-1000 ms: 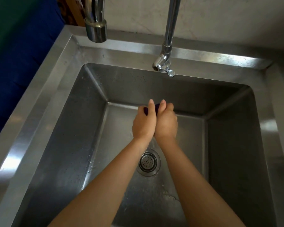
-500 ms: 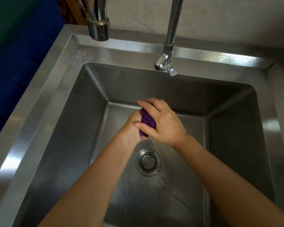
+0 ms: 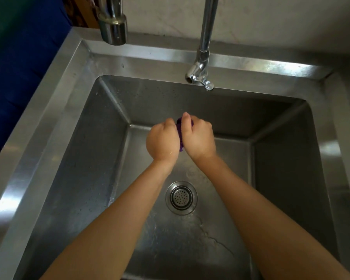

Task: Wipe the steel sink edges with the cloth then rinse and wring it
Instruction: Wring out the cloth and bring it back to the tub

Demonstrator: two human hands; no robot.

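Note:
A small purple cloth [image 3: 180,136] is squeezed between my two fists above the middle of the steel sink [image 3: 73,110]. My left hand [image 3: 163,140] grips its left side and my right hand [image 3: 198,138] grips its right side, knuckles up. Only a thin strip of cloth shows between the hands; the rest is hidden inside them. Both hands hang over the basin floor, beyond the round drain [image 3: 181,197]. No water runs from the taps.
A thick chrome spout [image 3: 112,27] hangs over the sink's back left corner. A slim tap [image 3: 202,67] stands on the back rim, its outlet over the basin. A blue surface [image 3: 18,77] lies left of the sink. Water trails streak the basin floor.
Half a second ago my right hand lay across my left with the cloth showing; both fists have since turned side by side, knuckles up, closing tighter on the cloth.

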